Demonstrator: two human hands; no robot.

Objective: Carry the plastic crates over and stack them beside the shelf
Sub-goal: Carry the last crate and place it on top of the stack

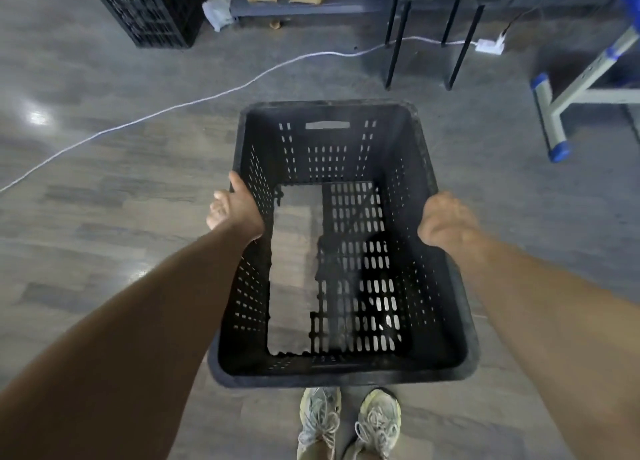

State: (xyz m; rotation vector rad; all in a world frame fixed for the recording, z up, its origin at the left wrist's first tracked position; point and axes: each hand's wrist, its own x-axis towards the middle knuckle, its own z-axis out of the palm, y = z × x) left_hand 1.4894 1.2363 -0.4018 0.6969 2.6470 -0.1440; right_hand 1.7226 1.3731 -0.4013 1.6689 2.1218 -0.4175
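Observation:
A black perforated plastic crate (426,168) hangs in front of me above the floor, open side up, with part of its slatted bottom broken out. My left hand (235,210) grips its left rim, thumb over the edge. My right hand (446,220) clasps the right rim. At the far top left stands a stack of black crates (149,12) next to a low grey shelf (298,9) holding cardboard boxes.
A white cable (207,97) runs across the grey wood-look floor to a power strip (490,45) at the top right. Black table legs (394,44) stand behind the crate. A stepladder with blue feet (557,113) is on the right. My shoes (349,425) show below.

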